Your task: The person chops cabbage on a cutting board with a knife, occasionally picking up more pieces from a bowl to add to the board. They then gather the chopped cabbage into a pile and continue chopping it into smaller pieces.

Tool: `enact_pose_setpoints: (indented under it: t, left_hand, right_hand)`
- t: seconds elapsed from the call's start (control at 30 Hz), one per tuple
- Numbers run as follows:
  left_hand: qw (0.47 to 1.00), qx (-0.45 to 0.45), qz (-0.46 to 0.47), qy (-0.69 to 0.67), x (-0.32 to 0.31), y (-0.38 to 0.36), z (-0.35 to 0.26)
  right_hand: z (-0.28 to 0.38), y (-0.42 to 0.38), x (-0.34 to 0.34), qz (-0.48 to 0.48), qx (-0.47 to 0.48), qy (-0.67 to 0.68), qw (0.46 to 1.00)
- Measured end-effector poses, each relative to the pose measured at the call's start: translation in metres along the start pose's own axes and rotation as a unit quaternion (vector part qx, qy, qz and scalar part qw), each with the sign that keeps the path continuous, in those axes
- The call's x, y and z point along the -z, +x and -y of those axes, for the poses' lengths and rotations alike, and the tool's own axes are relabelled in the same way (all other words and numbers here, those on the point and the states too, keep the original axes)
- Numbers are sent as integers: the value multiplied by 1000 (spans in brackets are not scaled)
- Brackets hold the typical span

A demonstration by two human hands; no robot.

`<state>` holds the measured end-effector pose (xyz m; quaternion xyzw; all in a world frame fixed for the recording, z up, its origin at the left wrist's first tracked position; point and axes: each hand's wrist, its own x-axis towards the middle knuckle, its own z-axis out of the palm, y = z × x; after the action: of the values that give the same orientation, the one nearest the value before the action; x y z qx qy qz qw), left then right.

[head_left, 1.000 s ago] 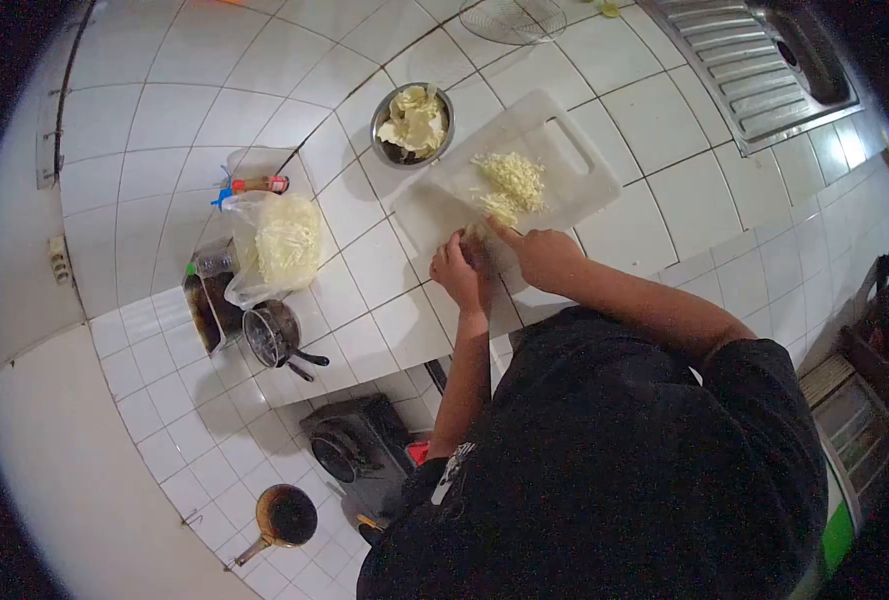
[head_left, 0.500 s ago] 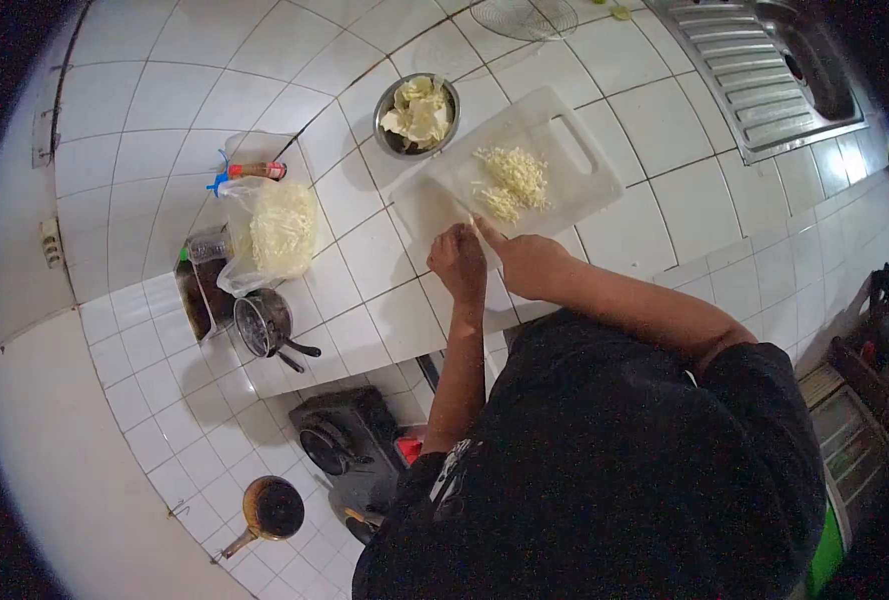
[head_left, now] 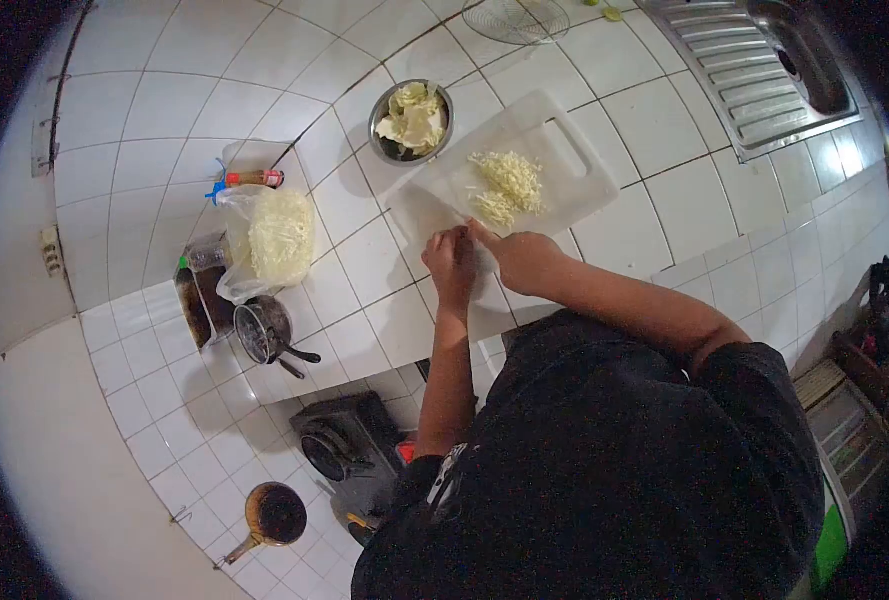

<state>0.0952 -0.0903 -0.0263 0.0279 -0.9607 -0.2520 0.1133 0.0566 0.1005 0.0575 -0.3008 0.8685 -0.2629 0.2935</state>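
On the white cutting board, near its lower left edge, my two hands are close together. My right hand is closed with its index finger stretched forward, apparently on a knife; only a faint stretch of blade shows. Curled fingers of my left hand press down beside the blade, seemingly on a piece of cabbage that they mostly hide. A pile of shredded cabbage lies on the board to the right of the blade. Beyond the board's left end stands a metal bowl with cabbage leaves.
Left on the tiled counter are a plastic bag of shredded cabbage, a red-labelled bottle, a dark bottle and a small pot. A wire strainer and a steel sink are farther back. A stove stands lower left.
The view has shifted slightly. Both hands stay at the board's lower left edge, with only small movements of the fingers. The shredded pile looks about the same.
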Motion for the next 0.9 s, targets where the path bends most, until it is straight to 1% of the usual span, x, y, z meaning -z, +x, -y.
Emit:
enact_pose_setpoints:
  t: [0.07,0.1,0.17,0.2,0.27,0.3,0.37,0.4,0.47,0.5,0.57,0.6,0.67,0.8,0.87,0.9]
  left_hand:
    - [999,-28,26,38,-11,-4,18]
    - [999,-27,27,38,-8,-7,14]
    - [995,-41,-75,43,-1,-4,-6]
    - [995,-40,-76,42,-1,-2,-7]
    - [1000,-22,8,-7,5,1,-5]
    - [1000,-19,10,-4,3,0,-2]
    - [997,-31,-25,-64,-2,-1,2]
    - [997,-33,-26,-66,-3,0,0]
    - [996,-52,-64,23,-2,-3,-4]
    - [996,-53,-64,24,0,1,-4]
    - [996,12,83,0,7,3,-1]
    - [996,13,87,1,4,-4,3]
    - [995,-48,-70,57,-9,-8,7]
    - [997,-37,-70,15,-4,-7,-5]
    - [998,17,-61,22,-3,-4,-16]
    - [998,14,-63,19,-9,-5,-15]
  right_hand:
    - [13,-6,11,7,-3,5,1000]
    - [9,-4,4,8,-3,5,1000]
    - [-7,5,-10,7,0,-1,1000]
    - [-6,5,-5,8,1,-3,1000]
    - [0,5,0,5,10,-13,1000]
    - [2,5,-1,7,12,-10,1000]
    - [4,5,-1,16,5,-1,1000]
    - [0,6,-4,14,4,-3,1000]
    - [-10,8,-14,-14,8,3,1000]
    - [-8,9,-11,-14,9,3,1000]
    - [-2,7,-8,-27,26,-14,999]
    - [-2,5,-12,-26,25,-11,999]
    - [-9,8,-12,-5,25,-8,1000]
    - [-13,10,-7,15,23,-29,999]
    - [-24,8,-11,-8,-9,-23,1000]
    - [-24,4,-6,-11,-10,-26,1000]
